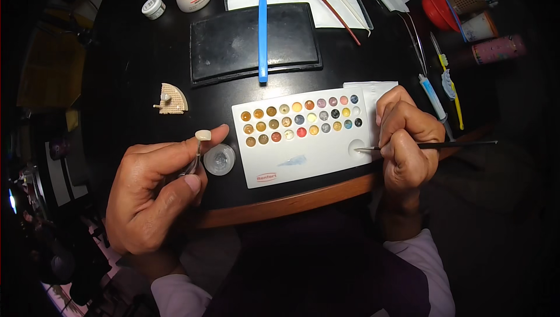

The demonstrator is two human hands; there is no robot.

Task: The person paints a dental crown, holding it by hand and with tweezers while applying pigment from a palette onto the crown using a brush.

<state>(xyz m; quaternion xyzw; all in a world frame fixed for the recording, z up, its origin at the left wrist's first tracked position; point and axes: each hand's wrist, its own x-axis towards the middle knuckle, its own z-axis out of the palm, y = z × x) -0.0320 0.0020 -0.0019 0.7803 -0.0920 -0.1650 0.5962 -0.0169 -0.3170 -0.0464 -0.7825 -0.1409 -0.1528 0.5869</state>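
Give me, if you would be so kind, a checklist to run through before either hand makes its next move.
1. Left hand grips the thin holder, with the small cream piece at its top: ok.
2. Right hand has the brush in its fingers: ok.
3. Brush tip is at the round well near the right end of the white palette: ok.
4. Tip carries enough material: cannot tell, too small to see.
5. Palette lies on the table, paints facing up: ok.
6. Clear cup stands away from the left hand: not ok, it is close beside the fingers.
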